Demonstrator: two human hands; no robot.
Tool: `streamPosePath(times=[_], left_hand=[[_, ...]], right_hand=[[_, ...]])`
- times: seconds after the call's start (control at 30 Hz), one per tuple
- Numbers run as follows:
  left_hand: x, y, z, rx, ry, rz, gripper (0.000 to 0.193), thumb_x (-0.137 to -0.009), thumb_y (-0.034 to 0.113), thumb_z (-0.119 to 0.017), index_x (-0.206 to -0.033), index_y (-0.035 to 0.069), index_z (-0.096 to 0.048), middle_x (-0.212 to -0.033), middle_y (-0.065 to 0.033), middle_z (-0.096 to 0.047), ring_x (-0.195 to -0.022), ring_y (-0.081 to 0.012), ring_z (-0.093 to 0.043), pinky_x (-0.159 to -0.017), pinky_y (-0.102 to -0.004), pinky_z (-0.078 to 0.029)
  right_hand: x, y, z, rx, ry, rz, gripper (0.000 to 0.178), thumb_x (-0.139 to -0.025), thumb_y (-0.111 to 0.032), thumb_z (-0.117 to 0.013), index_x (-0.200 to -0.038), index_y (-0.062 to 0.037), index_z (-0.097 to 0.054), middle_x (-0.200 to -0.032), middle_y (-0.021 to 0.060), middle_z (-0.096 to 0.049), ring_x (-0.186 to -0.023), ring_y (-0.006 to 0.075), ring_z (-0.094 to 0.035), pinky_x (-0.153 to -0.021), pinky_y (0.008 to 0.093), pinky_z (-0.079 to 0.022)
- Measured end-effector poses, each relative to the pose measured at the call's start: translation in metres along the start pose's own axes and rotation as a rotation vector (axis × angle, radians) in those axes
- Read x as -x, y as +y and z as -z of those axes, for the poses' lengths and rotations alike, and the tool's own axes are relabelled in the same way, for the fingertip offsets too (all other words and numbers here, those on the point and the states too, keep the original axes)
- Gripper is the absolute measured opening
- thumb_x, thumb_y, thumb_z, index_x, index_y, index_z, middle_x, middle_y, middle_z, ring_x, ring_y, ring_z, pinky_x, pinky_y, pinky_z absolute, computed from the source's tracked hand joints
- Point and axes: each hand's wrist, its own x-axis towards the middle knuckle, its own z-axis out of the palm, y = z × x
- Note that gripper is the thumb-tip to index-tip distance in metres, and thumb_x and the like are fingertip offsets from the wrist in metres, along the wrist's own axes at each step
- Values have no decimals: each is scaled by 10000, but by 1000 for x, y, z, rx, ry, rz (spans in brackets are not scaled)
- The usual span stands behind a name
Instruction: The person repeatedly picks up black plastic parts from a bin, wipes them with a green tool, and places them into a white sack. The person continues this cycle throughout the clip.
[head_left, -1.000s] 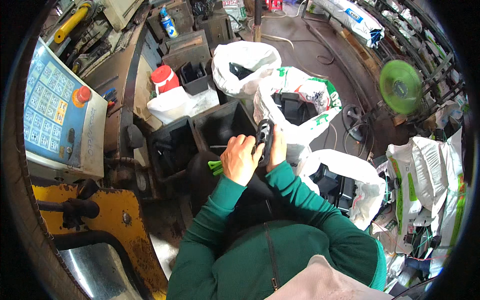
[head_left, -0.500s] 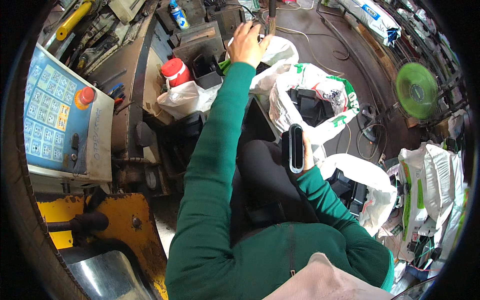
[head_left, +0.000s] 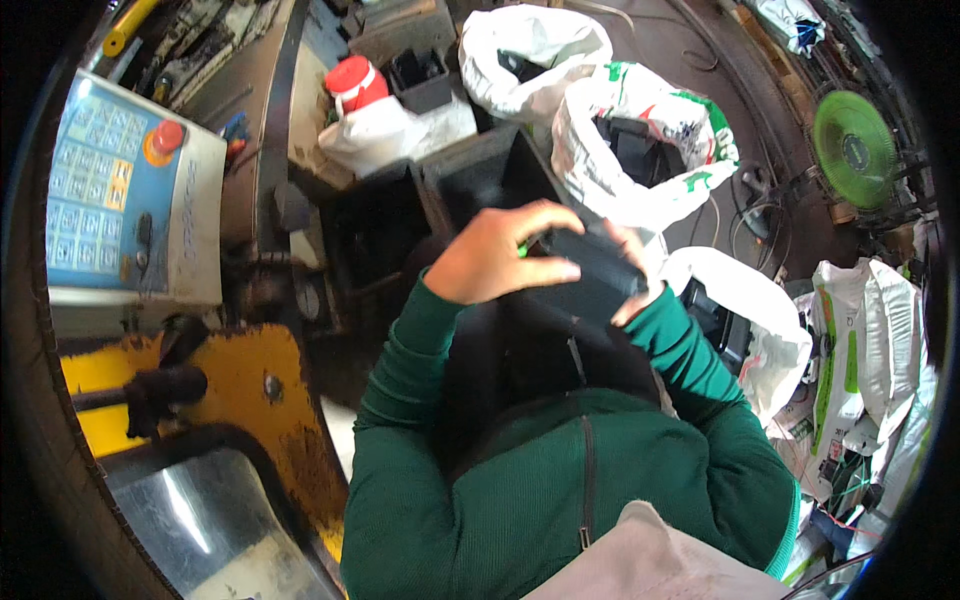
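Observation:
A black plastic part (head_left: pixel 592 268), boxy with rounded edges, is held over my lap. My right hand (head_left: pixel 640 280) grips it at its right end, fingers wrapped round the side. At its left end is my left hand (head_left: pixel 500 255), thumb and fingers curled toward the part. A small bright green bit shows inside that grip, but the thing there is mostly hidden and blurred. Just beyond my hands stands a dark open bin (head_left: pixel 480 150), with another dark bin to its left. A white sack (head_left: pixel 575 150) behind my right hand contains black plastic parts.
Another white sack (head_left: pixel 480 60) stands farther back, and a third sack (head_left: pixel 780 330) of black parts is by my right elbow. A red-lidded jug (head_left: pixel 356 82) is at the back left. A machine control panel (head_left: pixel 95 190) borders the left; a green fan (head_left: pixel 853 150) stands at right.
My left hand has come back from the far sacks to the black part. The part has turned from upright to lying slantwise between my hands. The view has tilted slightly.

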Motion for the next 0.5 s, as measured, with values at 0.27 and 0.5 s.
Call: streamPosePath(times=[0.27,0.5], left_hand=[[23,19,-51,655,460,311,452,-833,281,-711,-1159,36,-516,-778,-12,-577,-522,-39,-493,-402,-193,-365],[109,19,-61,1246,561,305,367,-925,259,-583,-1220,81,-455,-759,-37,-537,-576,-86,-511,-455,-222,-422]], right_hand=[[-25,50,-83,685,160,869,698,-902,-434,-518,-1422,-24,-296,-1424,202,-370,-1306,320,-392,-1067,474,-340],[6,20,-44,356,322,506,544,-881,-409,-542,-1218,17,-507,-1118,195,-612,-992,321,-634,-859,449,-531]])
